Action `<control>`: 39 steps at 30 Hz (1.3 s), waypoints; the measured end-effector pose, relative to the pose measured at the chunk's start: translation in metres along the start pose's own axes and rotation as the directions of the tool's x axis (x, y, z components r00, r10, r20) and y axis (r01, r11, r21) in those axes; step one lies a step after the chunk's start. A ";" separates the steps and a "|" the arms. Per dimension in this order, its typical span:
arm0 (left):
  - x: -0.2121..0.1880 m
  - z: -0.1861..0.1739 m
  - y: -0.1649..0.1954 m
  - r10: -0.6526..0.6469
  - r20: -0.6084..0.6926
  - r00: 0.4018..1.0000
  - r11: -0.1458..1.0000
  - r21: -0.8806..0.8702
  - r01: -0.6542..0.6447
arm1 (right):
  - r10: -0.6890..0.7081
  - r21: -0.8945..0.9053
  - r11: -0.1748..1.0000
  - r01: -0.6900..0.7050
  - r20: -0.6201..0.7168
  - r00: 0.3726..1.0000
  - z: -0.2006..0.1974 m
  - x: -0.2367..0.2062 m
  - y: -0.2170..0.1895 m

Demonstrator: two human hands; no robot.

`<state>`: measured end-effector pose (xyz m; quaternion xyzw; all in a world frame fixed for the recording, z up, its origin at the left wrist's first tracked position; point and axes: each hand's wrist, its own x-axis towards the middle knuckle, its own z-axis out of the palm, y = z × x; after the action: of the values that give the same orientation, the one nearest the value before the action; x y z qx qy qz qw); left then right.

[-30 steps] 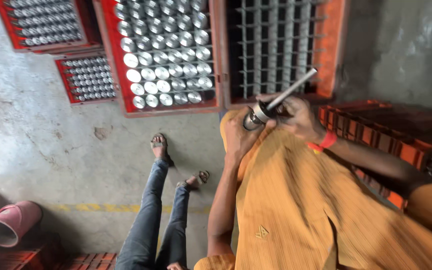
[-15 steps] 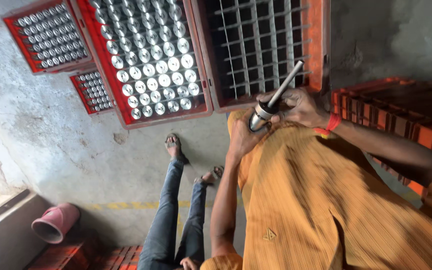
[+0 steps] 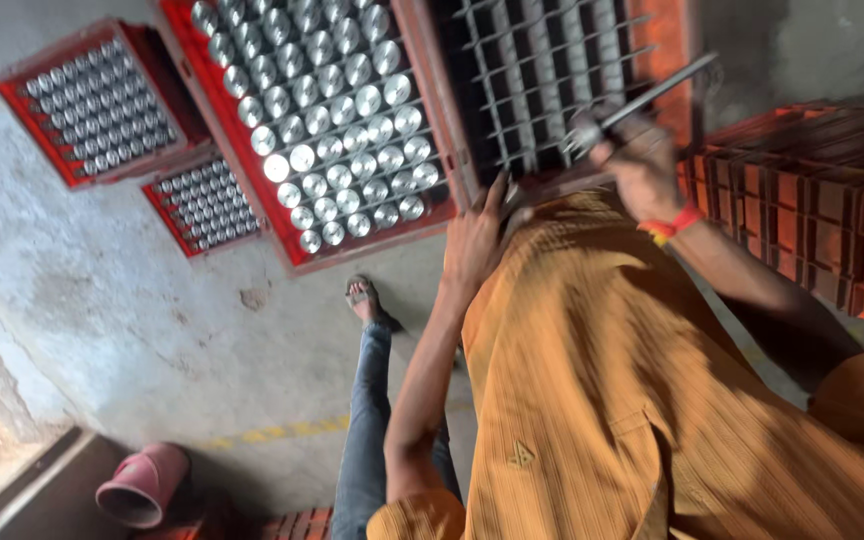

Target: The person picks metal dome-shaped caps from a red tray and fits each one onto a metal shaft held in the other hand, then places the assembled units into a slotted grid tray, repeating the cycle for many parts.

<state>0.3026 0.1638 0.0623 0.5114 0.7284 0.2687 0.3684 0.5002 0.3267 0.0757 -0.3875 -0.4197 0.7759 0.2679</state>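
Note:
My right hand point(image 3: 640, 162), with a red band at the wrist, is closed around a long metal rod point(image 3: 657, 92) with a shiny fitting at its lower end. It holds the rod over a red crate of bare grid dividers point(image 3: 552, 75). My left hand point(image 3: 474, 243) has its fingers stretched out, the tips at that crate's lower rim, and holds nothing I can see. My orange shirt point(image 3: 612, 400) fills the lower right of the view.
A red crate packed with silver-capped bottles point(image 3: 324, 125) lies left of the gridded one, and two smaller full crates point(image 3: 92, 105) lie further left. Stacked orange crates point(image 3: 812, 205) stand at the right. Below are my jeans and sandalled foot point(image 3: 364, 298) and a pink bucket point(image 3: 142, 485).
Both hands were together on the rod's fitting. My left hand has come off it and dropped to the crate rim, while my right hand has lifted the rod toward the gridded crate. The view shifted.

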 end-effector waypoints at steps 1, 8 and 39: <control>0.003 0.006 -0.010 -0.014 0.006 1.000 0.995 0.095 0.014 | -0.092 -0.026 0.995 0.091 -0.037 0.995 0.001 0.001 0.002; 0.032 0.056 -0.023 0.328 -0.054 0.943 0.810 0.529 -0.251 | -0.180 -0.007 0.984 0.180 -0.089 0.980 0.018 -0.019 0.024; -0.029 -0.066 -0.052 -0.084 -0.619 0.781 0.996 -0.020 0.091 | 0.066 -0.353 0.936 0.006 0.191 0.979 -0.022 0.005 -0.013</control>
<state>0.2268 0.1180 0.0687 0.3625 0.8332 0.4003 0.1185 0.5166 0.3471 0.0772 -0.3555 -0.5704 0.7273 0.1390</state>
